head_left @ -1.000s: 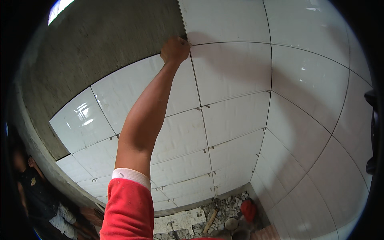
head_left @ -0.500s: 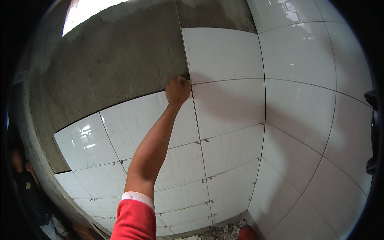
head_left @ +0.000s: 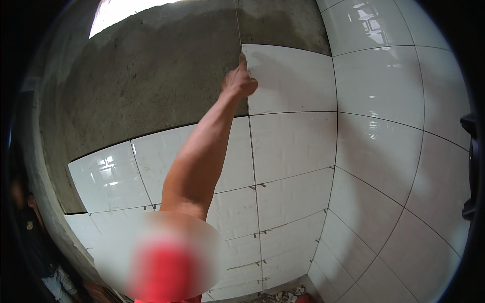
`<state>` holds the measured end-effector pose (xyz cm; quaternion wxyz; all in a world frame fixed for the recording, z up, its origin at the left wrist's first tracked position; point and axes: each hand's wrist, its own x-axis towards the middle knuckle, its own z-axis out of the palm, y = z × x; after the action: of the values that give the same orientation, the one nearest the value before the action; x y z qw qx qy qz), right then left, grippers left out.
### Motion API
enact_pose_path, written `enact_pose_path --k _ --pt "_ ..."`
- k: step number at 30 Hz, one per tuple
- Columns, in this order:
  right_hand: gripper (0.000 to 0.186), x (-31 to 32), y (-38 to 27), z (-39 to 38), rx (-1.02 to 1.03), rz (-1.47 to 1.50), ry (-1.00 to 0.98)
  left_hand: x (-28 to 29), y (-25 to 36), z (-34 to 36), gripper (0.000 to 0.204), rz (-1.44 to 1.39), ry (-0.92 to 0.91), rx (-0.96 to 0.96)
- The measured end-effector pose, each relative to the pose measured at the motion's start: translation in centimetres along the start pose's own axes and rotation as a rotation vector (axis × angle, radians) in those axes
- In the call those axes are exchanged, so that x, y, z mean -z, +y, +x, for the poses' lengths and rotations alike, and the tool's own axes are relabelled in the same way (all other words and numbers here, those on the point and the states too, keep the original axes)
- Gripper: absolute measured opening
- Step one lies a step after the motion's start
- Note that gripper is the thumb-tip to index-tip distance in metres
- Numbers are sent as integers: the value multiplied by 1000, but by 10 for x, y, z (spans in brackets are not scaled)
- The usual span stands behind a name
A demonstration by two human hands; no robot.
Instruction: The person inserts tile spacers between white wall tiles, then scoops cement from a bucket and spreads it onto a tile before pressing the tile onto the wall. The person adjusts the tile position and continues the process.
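With the right hand unseen, the left hand, one finger up, the rest curled, maybe empty but I can't tell, seems to check the white tile's left edge beside the grey wall, likely needing a gentle, straight touch next.

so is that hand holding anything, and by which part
Nothing visibly held; the left hand has a finger at the left edge of a white tile.

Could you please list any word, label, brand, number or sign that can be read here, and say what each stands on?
No text can be read in this picture.
Small pale emblem on the black shirt of the person at the left: too small and blurred to read.
Glossy white rectangular wall tiles: no lettering visible.
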<state>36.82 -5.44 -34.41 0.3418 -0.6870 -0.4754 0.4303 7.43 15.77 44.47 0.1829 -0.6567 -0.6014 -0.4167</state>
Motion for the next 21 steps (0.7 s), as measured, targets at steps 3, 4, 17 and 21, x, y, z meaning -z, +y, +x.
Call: enact_pose_path --k 3,4,17,21 --pt "32 -1 0 1 -1 1 4 20 14 15 95 80 51 -6" --pt "32 -1 0 2 -1 3 4 23 18 18 96 76 69 -17" --pt "30 22 49 -20 -107 41 -15 67 32 -170 40 -419 305 -921" --pt "30 36 125 -47 -305 -5 -54 133 15 -176 38 -320 312 -691"
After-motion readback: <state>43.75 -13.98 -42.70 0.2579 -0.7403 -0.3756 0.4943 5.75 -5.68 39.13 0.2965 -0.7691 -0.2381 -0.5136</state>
